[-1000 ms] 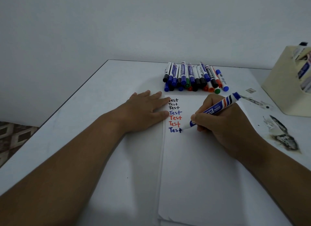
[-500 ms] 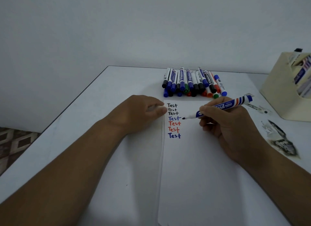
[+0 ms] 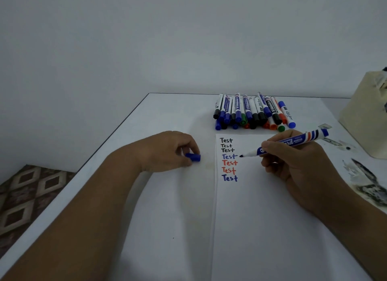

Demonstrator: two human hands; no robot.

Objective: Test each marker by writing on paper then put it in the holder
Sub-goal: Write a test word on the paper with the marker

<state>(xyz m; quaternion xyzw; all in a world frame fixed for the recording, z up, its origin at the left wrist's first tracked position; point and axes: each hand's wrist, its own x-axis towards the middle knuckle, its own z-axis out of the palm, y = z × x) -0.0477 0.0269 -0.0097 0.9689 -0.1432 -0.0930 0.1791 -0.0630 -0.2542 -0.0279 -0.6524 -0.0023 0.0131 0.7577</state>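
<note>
Meanwhile, right hand (image 3: pixel 293 167) holds marker (image 3: pixel 287 145) over paper's (image 3: pixel 272 228) top edge.

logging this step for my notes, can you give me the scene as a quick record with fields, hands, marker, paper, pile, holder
left hand: on the table, fingers pinching a blue cap
right hand: holds the uncapped blue marker, tip just right of the fourth line
paper: seven lines reading Test, three black, one blue, two red, one blue
marker pile: capped markers heaped beyond the paper's far edge
holder: cream box at the right edge, partly out of view
table: white, with dark stains on the right
</note>
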